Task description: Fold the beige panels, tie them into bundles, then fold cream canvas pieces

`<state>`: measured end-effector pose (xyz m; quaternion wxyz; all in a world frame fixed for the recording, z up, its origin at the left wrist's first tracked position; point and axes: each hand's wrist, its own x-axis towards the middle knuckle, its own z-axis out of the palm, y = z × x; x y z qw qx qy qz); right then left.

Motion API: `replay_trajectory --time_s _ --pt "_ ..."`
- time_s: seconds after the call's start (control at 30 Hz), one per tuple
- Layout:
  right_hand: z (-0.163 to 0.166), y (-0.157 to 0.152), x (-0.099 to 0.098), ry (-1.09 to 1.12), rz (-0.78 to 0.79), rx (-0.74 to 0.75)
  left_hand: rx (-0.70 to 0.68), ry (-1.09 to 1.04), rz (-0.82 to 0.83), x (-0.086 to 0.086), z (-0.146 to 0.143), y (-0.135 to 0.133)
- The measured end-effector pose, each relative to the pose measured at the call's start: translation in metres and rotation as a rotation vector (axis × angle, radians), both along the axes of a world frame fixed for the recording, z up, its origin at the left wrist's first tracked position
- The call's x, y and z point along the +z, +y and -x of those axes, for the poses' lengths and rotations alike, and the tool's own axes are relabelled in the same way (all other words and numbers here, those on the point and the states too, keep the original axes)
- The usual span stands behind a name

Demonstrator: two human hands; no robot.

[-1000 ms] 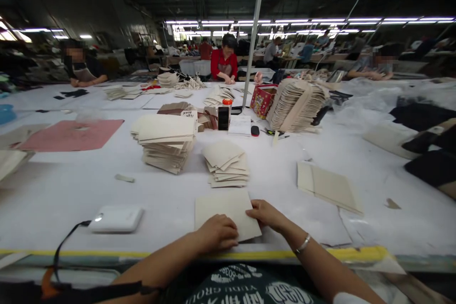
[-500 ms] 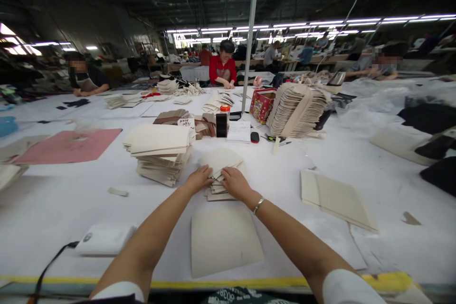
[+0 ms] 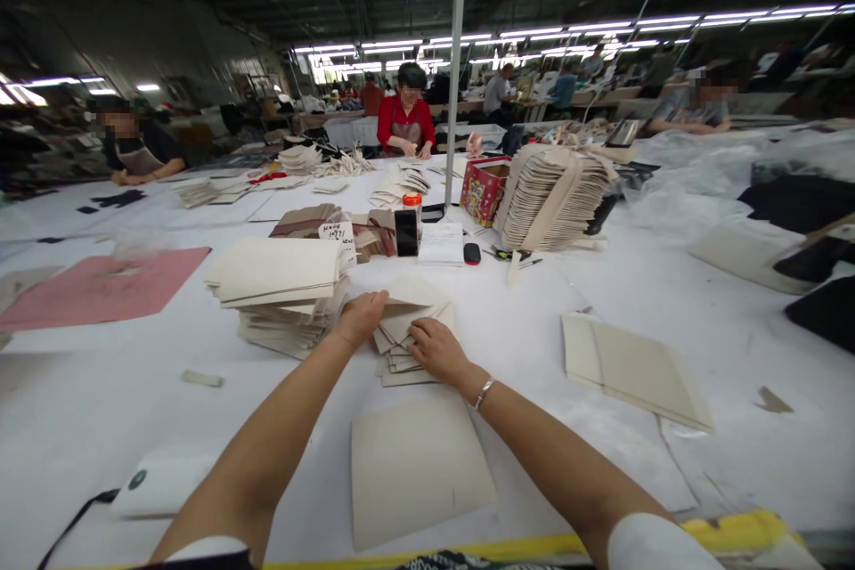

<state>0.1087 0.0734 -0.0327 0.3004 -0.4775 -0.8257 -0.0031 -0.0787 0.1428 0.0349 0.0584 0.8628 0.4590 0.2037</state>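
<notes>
Both my arms reach forward over a white table [image 3: 100,401] to a small stack of beige cut pieces [image 3: 407,347]. My left hand [image 3: 361,318] pinches the top piece [image 3: 414,296] at its left edge and lifts it slightly. My right hand [image 3: 437,350] rests on the front of the same stack, fingers curled against the pieces. A single larger beige sheet [image 3: 418,468] lies flat between my forearms, close to the table's near edge. A taller stack of bigger beige sheets [image 3: 280,294] stands just left of my left hand.
A white device with a black cord [image 3: 164,485] lies near left. Folded beige sheets [image 3: 634,370] lie to the right, a pink sheet [image 3: 100,285] far left. Behind are a bottle [image 3: 407,227], a red box [image 3: 486,189], a fanned bundle [image 3: 554,196] and a pole [image 3: 452,71]. Other people work across the table.
Both hands left the single sheet near the edge and reached forward to the small stack. My left hand now lifts the top piece.
</notes>
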Motion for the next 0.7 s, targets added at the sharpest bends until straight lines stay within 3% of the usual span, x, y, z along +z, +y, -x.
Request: replay_trajectory --time_s 0.17,0.3,0.4,0.53,0.6,0.7 --pt "0.003 0.001 0.000 -0.028 0.040 -0.026 0.173 -0.404 0.052 0.019 0.001 0.007" --pt "0.003 -0.002 0.011 0.077 0.101 -0.018 0.249 -0.745 0.185 0.027 -0.005 -0.007" --pt "-0.002 -0.009 0.026 0.464 0.281 0.020 0.219 -0.909 0.322 0.023 -0.012 -0.037" --pt "-0.018 -0.031 0.040 1.174 0.766 0.020 0.201 -0.986 0.528 0.006 -0.019 -0.091" --pt "-0.028 -0.046 0.042 1.301 0.893 0.049 0.207 -0.965 0.637 -0.003 -0.020 -0.117" --pt "-0.044 -0.072 0.040 1.291 0.930 0.063 0.214 -0.881 0.757 -0.014 -0.015 -0.150"
